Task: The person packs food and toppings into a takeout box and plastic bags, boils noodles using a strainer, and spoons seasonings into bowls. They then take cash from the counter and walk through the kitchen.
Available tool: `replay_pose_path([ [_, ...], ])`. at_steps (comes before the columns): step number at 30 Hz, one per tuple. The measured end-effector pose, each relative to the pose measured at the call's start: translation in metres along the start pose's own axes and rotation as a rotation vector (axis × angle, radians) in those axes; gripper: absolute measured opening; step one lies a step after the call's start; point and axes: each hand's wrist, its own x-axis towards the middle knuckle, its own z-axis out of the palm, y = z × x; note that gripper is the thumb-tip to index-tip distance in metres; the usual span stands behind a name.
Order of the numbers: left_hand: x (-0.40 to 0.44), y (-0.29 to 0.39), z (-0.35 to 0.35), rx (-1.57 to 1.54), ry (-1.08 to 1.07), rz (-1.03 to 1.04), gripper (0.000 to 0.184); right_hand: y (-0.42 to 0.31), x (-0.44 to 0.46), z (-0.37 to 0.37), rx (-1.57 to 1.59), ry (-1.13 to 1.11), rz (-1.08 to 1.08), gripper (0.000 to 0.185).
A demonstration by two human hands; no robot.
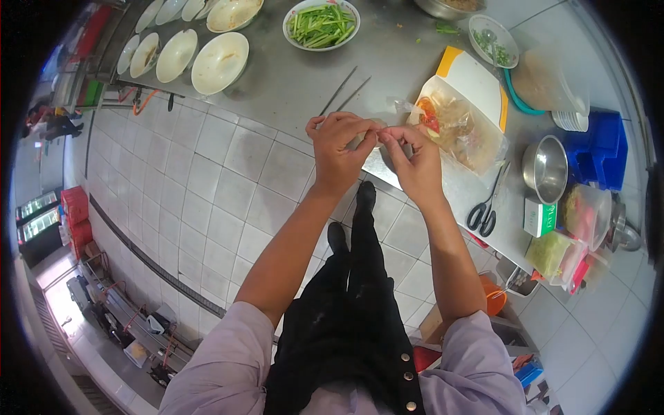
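Observation:
My left hand [340, 149] and my right hand [413, 158] meet above the counter's front edge, thumbs and fingertips pinched together. Whatever lies between the fingertips is too small to make out. Just beyond my left hand, two thin chopsticks [339, 90] point away across the steel counter [270, 76]; whether they touch the hand I cannot tell. Right of my right hand, an open white and yellow takeaway box [484, 86] holds a clear plastic bag [462, 142] of pale food, with a smaller bag of red and orange food [429, 114] beside it.
Several used white bowls [220, 63] stand at the far left, near a bowl of cut green stalks [321, 26]. Black scissors [483, 216] lie at the right edge, beside a steel bowl [545, 168], a green-white box [540, 218] and a blue bin [600, 152].

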Motion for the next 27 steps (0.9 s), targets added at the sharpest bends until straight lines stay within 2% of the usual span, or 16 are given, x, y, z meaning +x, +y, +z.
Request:
replay_pose_path([
  [3, 0.0, -0.002, -0.003, -0.006, -0.034, 0.013, 0.019, -0.009, -0.001, -0.003, -0.079, -0.016, 0.009, 0.012],
  [6, 0.002, -0.007, -0.004, -0.044, -0.036, 0.049, 0.019, -0.023, 0.007, -0.006, -0.201, 0.102, -0.117, 0.013],
  [9, 0.003, -0.014, -0.005, -0.087, -0.036, 0.068, 0.02, -0.017, 0.013, -0.012, -0.18, -0.045, -0.183, 0.013],
  [18, 0.004, -0.013, -0.014, -0.1, -0.133, 0.042, 0.018, -0.02, 0.024, -0.032, -0.243, -0.262, -0.114, 0.013],
  [21, 0.002, -0.011, -0.015, -0.096, -0.154, 0.022, 0.018, -0.019, 0.022, -0.027, -0.257, -0.255, -0.095, 0.012],
  [24, 0.0, -0.011, -0.014, -0.069, -0.166, 0.038, 0.018, -0.022, 0.023, -0.024, -0.35, -0.229, -0.166, 0.01],
  [27, 0.0, -0.008, -0.013, -0.031, -0.158, 0.057, 0.018, -0.021, 0.018, -0.016, -0.334, -0.153, -0.109, 0.008],
])
